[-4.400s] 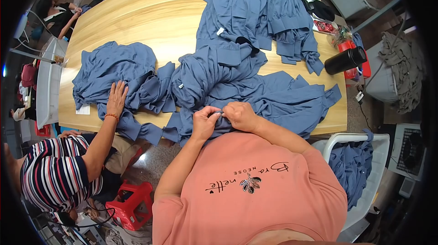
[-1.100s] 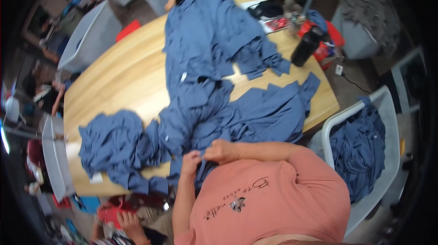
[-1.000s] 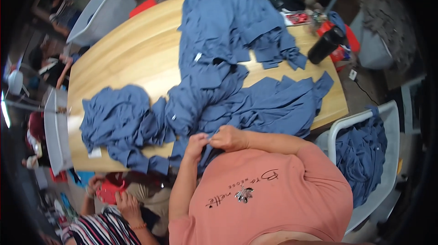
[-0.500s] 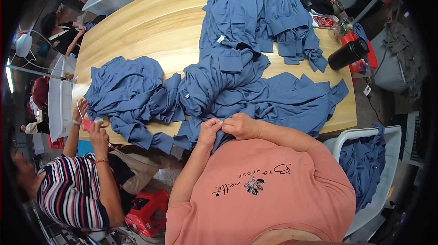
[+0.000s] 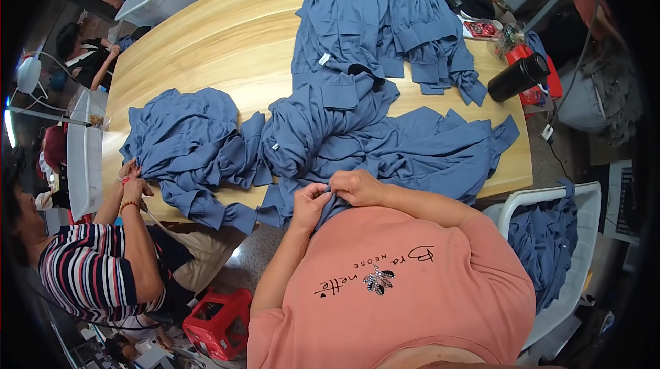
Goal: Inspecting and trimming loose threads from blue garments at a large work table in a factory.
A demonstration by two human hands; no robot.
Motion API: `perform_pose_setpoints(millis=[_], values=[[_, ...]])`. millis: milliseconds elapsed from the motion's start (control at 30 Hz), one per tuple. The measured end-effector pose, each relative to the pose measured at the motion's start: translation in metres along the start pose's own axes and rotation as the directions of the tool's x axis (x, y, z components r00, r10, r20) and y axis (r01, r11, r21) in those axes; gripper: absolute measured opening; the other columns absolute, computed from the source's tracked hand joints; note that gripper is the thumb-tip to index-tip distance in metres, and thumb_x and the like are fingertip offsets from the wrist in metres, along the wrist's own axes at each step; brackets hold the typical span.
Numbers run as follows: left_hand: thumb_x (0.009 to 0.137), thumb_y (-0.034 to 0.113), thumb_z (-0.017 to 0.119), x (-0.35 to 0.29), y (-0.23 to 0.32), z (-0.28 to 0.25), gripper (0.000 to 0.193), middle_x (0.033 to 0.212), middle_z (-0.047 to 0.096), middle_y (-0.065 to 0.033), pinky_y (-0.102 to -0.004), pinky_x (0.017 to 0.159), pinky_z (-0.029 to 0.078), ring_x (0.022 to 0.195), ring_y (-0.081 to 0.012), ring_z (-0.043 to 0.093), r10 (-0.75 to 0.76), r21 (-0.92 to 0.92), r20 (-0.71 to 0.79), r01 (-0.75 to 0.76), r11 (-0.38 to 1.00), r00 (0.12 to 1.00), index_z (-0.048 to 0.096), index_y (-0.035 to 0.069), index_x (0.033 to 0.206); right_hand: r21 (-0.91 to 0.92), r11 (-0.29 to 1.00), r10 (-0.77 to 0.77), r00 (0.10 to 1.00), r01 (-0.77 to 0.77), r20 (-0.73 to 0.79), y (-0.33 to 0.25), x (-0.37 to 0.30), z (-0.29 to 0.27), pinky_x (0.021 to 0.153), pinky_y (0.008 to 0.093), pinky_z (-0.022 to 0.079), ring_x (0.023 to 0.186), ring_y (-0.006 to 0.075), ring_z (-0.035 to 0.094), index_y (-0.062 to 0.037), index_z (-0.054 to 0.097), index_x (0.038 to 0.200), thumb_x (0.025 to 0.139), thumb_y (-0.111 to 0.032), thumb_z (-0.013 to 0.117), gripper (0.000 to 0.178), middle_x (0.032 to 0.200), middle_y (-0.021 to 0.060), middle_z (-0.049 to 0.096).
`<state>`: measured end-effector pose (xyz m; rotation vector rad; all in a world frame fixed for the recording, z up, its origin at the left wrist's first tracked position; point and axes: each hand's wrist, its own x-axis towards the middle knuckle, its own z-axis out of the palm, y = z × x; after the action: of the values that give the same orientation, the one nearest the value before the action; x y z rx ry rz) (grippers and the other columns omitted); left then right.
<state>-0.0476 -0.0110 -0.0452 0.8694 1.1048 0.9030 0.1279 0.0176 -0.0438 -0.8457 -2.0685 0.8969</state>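
At the table's front edge, my left hand [image 5: 309, 205] pinches a bit of blue-grey fabric between thumb and fingers. Close beside it, my right hand [image 5: 357, 187] is closed on the same blue-grey garment [image 5: 327, 214], its fingers bent. Part of this garment hangs between my hands and my body; the rest runs up onto the table. Whatever lies between my fingertips is too small to make out. Just beyond my hands spreads a heap of the same blue-grey garments [image 5: 412, 146], with a small white label [image 5: 275, 146] showing on one.
More garments lie at the far side [image 5: 375, 18] and left [image 5: 182, 128] of the wooden table [image 5: 199, 32]. A co-worker [image 5: 103, 266] in stripes handles the left pile. A black bottle [image 5: 517, 77] stands right. A white bin [image 5: 581, 259] holds garments; a red stool [image 5: 218, 324] is lower left.
My hands stay together on the garment, with slight finger movement. The co-worker at left has leaned away and brought both hands together at the pile's edge. The whole view has shifted slightly.
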Motion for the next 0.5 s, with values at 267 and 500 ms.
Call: perform_pose_setpoints(millis=[267, 500], values=[[0.07, 0.0, 0.063, -0.007, -0.005, 0.006, 0.008, 0.071, 0.063, -0.0086, -0.0271, 0.059, 0.046, 0.063, -0.0159, 0.059, 0.282, 0.562, -0.073, -0.194, 0.804, 0.956, 0.064, 0.0, 0.078, 0.216, 0.884, 0.358, 0.898, -0.414, 0.254, 0.004, 0.001, -0.001, 0.059, 0.038, 0.046, 0.066, 0.0316, 0.059, -0.0018, 0.06, 0.082, 0.069, -0.012, 0.063, 0.017, 0.07, 0.0151, 0.061], [0.07, 0.003, 0.06, -0.007, 0.009, 0.019, 0.002, 0.067, 0.06, -0.0109, -0.0363, 0.056, 0.045, 0.063, -0.0291, 0.057, 0.622, 0.814, 0.051, -0.393, 0.427, 0.781, 0.059, 0.004, 0.071, -0.124, 0.956, 0.267, 0.964, -0.267, -0.019, -0.003, -0.002, 0.012, 0.05, 0.0463, 0.042, 0.058, 0.0349, 0.056, -0.0049, 0.052, 0.069, 0.07, -0.013, 0.055, 0.009, 0.062, 0.0152, 0.058]])
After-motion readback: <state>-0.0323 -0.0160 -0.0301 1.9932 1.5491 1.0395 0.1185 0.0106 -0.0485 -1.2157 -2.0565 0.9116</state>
